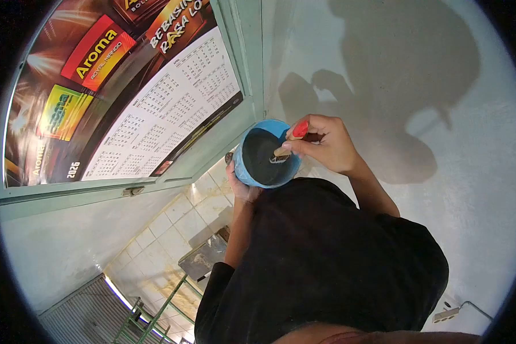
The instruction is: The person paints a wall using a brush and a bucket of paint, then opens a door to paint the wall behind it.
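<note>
My left hand [242, 187] is wrapped round the side of a blue bucket [242, 157] and holds it in front of my body, with the opening facing me. Grey, paint-like liquid [258, 155] fills the visible inside. In my right hand [333, 143], closed at the bucket's right rim, is a paintbrush [283, 151] with a pale handle and a red end. The brush's bristle end reaches down into the bucket. Whether the bristles touch the liquid I cannot tell for sure.
A 2026 calendar poster [155, 109] hangs on a green-framed door [235, 46] at the left. The pale wall [476, 126] lies close on the right, with a power socket [446, 315] low on it. Behind are floor tiles [178, 209] and a green metal frame [163, 309].
</note>
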A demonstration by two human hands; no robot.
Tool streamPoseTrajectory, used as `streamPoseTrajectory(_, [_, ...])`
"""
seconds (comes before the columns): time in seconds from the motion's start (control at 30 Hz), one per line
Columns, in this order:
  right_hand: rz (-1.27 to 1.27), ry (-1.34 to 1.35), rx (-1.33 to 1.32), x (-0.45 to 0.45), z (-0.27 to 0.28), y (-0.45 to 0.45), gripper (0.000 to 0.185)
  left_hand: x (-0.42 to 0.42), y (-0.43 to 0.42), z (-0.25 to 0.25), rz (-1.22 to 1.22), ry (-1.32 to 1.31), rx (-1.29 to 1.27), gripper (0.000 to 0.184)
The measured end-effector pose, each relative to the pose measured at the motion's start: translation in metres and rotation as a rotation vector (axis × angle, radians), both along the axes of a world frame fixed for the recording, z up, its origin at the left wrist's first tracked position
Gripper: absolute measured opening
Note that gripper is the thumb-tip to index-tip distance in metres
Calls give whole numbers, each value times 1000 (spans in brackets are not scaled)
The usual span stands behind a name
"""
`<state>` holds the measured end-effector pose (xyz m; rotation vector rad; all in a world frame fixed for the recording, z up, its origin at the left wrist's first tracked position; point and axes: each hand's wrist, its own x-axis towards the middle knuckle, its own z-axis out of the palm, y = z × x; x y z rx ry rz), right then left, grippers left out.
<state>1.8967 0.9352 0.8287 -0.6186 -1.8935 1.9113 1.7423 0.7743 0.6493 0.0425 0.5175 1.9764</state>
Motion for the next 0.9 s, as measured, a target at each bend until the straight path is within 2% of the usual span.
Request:
streamPoseTrajectory(0.07, [-123, 78, 495, -3, -6, -4, 16, -2, -2, -4, 9, -57, -11, 65])
streamPoseTrajectory(0.1, [-124, 76, 494, -5, -9, -6, 16, -3, -2, -5, 7, -59, -12, 65])
streamPoseTrajectory(0.17, [-274, 66, 662, -11, -14, -11, 26, -4, -2, -5, -18, -40, 26, 65])
streamPoseTrajectory(0.27, [-367, -2, 549, -17, -17, -20, 27, -5, -2, -4, -48, -150, -43, 66])
streamPoseTrajectory(0.4, [-426, 34, 589, -21, -22, -18, 26, -7, 8, -1, -6, -71, -75, 66])
streamPoseTrajectory(0.47, [-290, 14, 349, -19, -20, -19, 23, -5, 7, 2, -31, -72, -56, 67])
streamPoseTrajectory(0.5, [-289, 14, 348, -19, -21, -20, 23, -4, 7, 3, -30, -72, -57, 67])
streamPoseTrajectory(0.57, [-313, 62, 574, -18, -25, -22, 19, -3, 8, 5, -53, -37, -18, 67])
streamPoseTrajectory(0.7, [-360, 39, 567, -18, -30, -24, 20, -4, 6, 5, -53, -97, -34, 68])
streamPoseTrajectory(0.77, [-417, 48, 447, -17, -31, -24, 21, -5, 6, 5, -78, -98, -16, 69])
streamPoseTrajectory(0.9, [-410, 41, 488, -15, -32, -22, 22, -5, 8, 6, -90, -87, -13, 70])
